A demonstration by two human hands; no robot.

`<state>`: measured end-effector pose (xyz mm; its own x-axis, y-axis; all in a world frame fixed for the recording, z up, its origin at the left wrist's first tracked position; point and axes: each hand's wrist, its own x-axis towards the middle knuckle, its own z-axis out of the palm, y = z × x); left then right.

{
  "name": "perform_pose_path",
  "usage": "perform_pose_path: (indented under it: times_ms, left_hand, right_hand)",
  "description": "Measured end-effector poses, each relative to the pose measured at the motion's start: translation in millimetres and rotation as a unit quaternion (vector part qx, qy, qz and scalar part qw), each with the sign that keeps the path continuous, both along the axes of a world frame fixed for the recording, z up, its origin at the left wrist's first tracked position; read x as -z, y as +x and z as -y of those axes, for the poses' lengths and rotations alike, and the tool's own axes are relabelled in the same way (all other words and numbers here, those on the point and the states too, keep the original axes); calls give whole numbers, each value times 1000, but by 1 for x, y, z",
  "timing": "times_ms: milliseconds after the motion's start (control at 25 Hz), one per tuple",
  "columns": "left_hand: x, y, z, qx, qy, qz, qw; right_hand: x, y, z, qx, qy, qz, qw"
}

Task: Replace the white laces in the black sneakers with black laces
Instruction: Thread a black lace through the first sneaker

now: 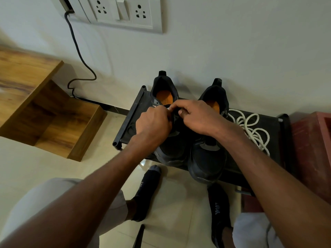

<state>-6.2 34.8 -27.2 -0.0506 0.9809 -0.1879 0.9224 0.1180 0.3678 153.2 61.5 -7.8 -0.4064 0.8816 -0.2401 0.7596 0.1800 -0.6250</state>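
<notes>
- A wooden shelf unit fills the left edge of the frame, and a black cable drops from the wall socket plate at the top toward the floor behind it.
- The left hand, just left of centre, has its fingers curled in over the tongue area of the left sneaker; they seem to pinch something small and pale there, too hidden to name.
- The left sneaker stands on a black rack against the wall, heel toward the wall, orange insole showing.
- The right hand meets the left over the same shoe, fingers bent and pressed together at the upper eyelets, thumb tucked under.
- The right sneaker sits just beside the first, toe over the rack's near edge.
- The white laces lie in a loose heap on the rack, right of the shoes.
- Black laces cannot be made out against the dark shoes.
- Two feet in dark socks stand on the tile below.
</notes>
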Motion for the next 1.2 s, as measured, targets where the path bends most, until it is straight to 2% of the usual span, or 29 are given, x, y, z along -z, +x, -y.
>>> perform_pose_path:
  times_ms: [80, 160, 400, 560, 640, 840, 920, 1040, 1200]
  left_hand:
    - [-8, -4, -5, 59, -23, -23, 998]
    - [-16, -9, -10, 99, -56, -7, 994]
    - [-7, -4, -4, 27, -51, 69, 996]
    - [-2, -5, -2, 7, -15, 23, 1000]
    - [-2, -4, -3, 7, -28, 17, 999]
    - [-12, -1, -5, -1, -103, 137, 985]
    - [-14, -1, -6, 25, -90, 123, 988]
    - [-19, -5, -6, 97, -44, 46, 993]
    - [-20, -19, -11, 102, 75, -17, 992]
  right_hand:
    - [-3, 2, 1, -1, -5, 1, 1000]
    - [-5, 3, 1, -7, -6, 3, 1000]
    - [-6, 1, 0, -8, -4, -5, 1000]
    - [-8, 2, 1, 8, -27, -41, 999]
    - [-6, 2, -1, 10, -29, -38, 999]
    - [-5, 5, -2, 18, -17, -47, 999]
    - [-6, 5, 0, 35, -19, -19, 999]
    - [0, 0, 3, 16, 10, 72, 997]
    - [-2, 2, 3, 65, 1, 5, 998]
